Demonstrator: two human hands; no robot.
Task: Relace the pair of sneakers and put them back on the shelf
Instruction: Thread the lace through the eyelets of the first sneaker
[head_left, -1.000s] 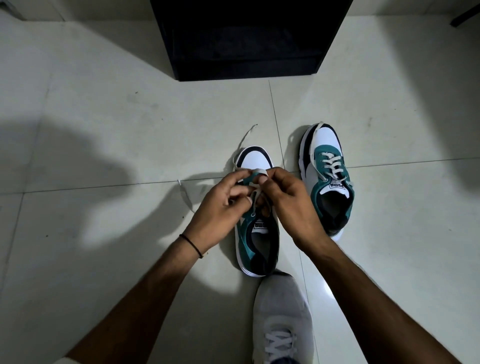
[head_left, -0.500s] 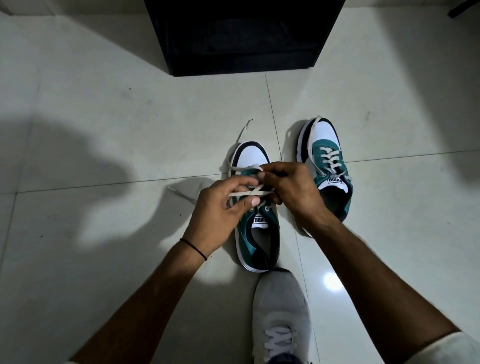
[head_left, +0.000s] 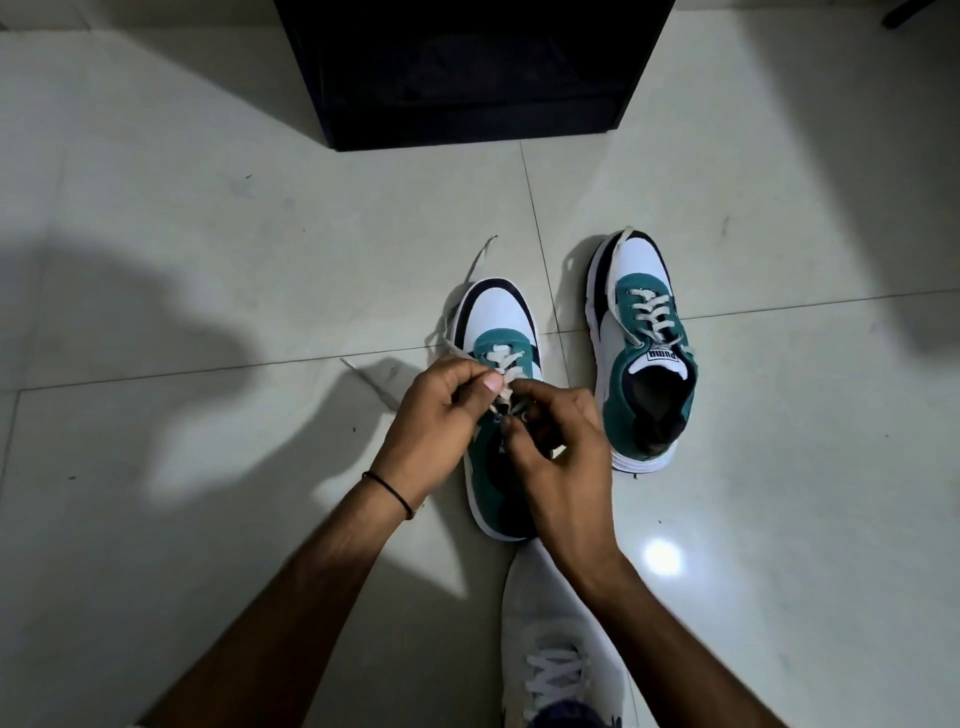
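Note:
Two white, teal and black sneakers stand on the tiled floor, toes pointing away from me. The left sneaker (head_left: 498, 317) is under my hands, its white lace (head_left: 506, 387) crossed over the lower eyelets and one loose end trailing past the toe (head_left: 480, 262). My left hand (head_left: 441, 415) pinches the lace above the tongue. My right hand (head_left: 558, 457) hovers over the sneaker's opening, fingers curled around the lace. The right sneaker (head_left: 641, 338) stands apart to the right, laced to the top.
A black shelf unit (head_left: 467, 73) stands on the floor straight ahead, its dark opening facing me. My own grey shoe (head_left: 556, 639) is at the bottom, just behind the left sneaker. A dark leg of some furniture (head_left: 904, 13) shows at the top right.
Both hands have shifted back toward me along the left sneaker, baring more of its laced front. The right hand moved from the toe side down over the opening.

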